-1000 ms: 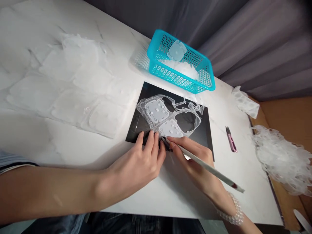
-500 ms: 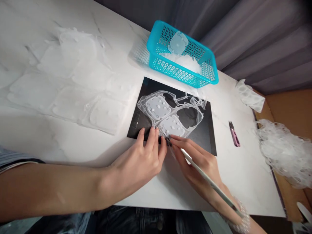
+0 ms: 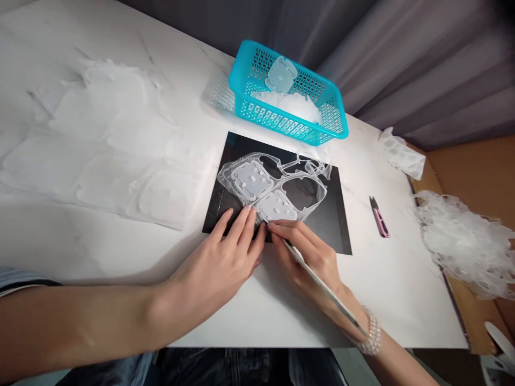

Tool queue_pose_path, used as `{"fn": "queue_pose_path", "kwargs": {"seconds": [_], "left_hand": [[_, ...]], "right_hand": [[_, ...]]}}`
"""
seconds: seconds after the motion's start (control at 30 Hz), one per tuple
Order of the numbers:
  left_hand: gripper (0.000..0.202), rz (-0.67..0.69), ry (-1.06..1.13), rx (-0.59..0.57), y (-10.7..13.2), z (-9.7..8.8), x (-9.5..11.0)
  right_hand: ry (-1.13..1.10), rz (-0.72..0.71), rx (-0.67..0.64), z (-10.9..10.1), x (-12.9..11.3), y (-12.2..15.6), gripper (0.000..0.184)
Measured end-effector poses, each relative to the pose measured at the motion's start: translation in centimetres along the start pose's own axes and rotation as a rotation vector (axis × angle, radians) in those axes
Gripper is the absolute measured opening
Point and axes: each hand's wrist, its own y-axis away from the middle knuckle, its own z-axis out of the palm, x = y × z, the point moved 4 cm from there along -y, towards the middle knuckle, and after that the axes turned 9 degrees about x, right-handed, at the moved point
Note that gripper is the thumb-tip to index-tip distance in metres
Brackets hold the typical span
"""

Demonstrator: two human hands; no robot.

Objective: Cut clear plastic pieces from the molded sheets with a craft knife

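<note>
A clear, thin moulded plastic sheet (image 3: 277,185) lies on a black mat (image 3: 338,230). Two rounded-square panels with small raised tabs sit in it, beside rounded openings. My left hand (image 3: 227,252) rests palm down at the near edge, its fingers stretched out and pressing on the sheet and mat. Close to those fingertips, my right hand (image 3: 309,257) grips a slim, pale pen-like tool (image 3: 325,289) as one holds a pencil. The tool's tip meets the near edge of the lower panel; fingers largely hide it.
Overlapping translucent sheets (image 3: 116,139) cover the left side. Behind the mat stands a turquoise basket (image 3: 289,128) holding rounded-square pieces. Pink-handled thread snips (image 3: 379,217) lie to the right, near a crumpled white piece (image 3: 402,153). Plastic scraps (image 3: 466,241) fill a cardboard box (image 3: 462,171) beyond the table edge.
The whole view has shifted slightly, so things appear further left. My right hand has turned a little, with the tool kept in its grip near the lower panel. My left hand keeps pressing.
</note>
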Motion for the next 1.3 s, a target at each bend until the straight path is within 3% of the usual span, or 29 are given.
{"fn": "queue_pose_path", "kwargs": {"seconds": [0.1, 0.27, 0.5, 0.57, 0.7, 0.8, 0.87, 0.97, 1.07, 1.13, 1.23, 1.3], "left_hand": [[0.059, -0.008, 0.005, 0.015, 0.2, 0.3, 0.1], [0.058, -0.025, 0.009, 0.059, -0.1, 0.4, 0.0], [0.056, -0.031, -0.009, 0.115, -0.6, 0.2, 0.1], [0.059, -0.021, -0.008, 0.107, -0.6, 0.1, 0.0], [0.067, 0.009, -0.005, 0.081, -0.3, 0.4, -0.1], [0.069, 0.007, 0.01, 0.073, -0.2, 0.6, -0.1], [0.066, -0.007, 0.037, 0.076, -0.5, 0.3, -0.3], [0.05, -0.039, 0.157, 0.116, -1.4, -0.9, -1.2], [0.039, -0.123, 0.537, 0.109, -2.9, -2.2, -2.7], [0.052, -0.301, 0.982, -0.019, -3.9, -2.0, -3.7], [0.068, -0.682, 1.683, -0.292, -4.9, -0.4, -4.1], [0.07, -0.84, 1.961, -0.425, -5.3, 0.4, -3.7]], "right_hand": [[0.016, 0.014, -0.008, 0.2, 0.3, -0.7, 0.023], [-0.011, -0.104, -0.112, 0.9, 0.8, -0.8, 0.032], [-0.005, -0.111, -0.166, 0.7, 0.3, -1.5, 0.032], [-0.113, 0.046, -0.107, -0.7, 1.9, -1.8, 0.028], [-0.36, 0.643, 0.254, -6.6, 9.6, -0.8, 0.016], [-0.436, 0.756, 0.369, -10.1, 13.5, 0.2, 0.012], [-0.494, 0.785, 0.371, -10.6, 13.9, 0.5, 0.01], [-0.561, 0.751, 0.341, -9.3, 11.2, 0.1, 0.008], [-0.483, 0.653, 0.255, -8.0, 6.5, -1.0, 0.011], [-0.365, 0.552, 0.178, -7.6, 3.5, -1.5, 0.013], [-0.26, 0.335, 0.042, -7.0, 0.1, -1.9, 0.021], [-0.27, 0.194, -0.078, -6.2, -1.4, -1.7, 0.026]]}}
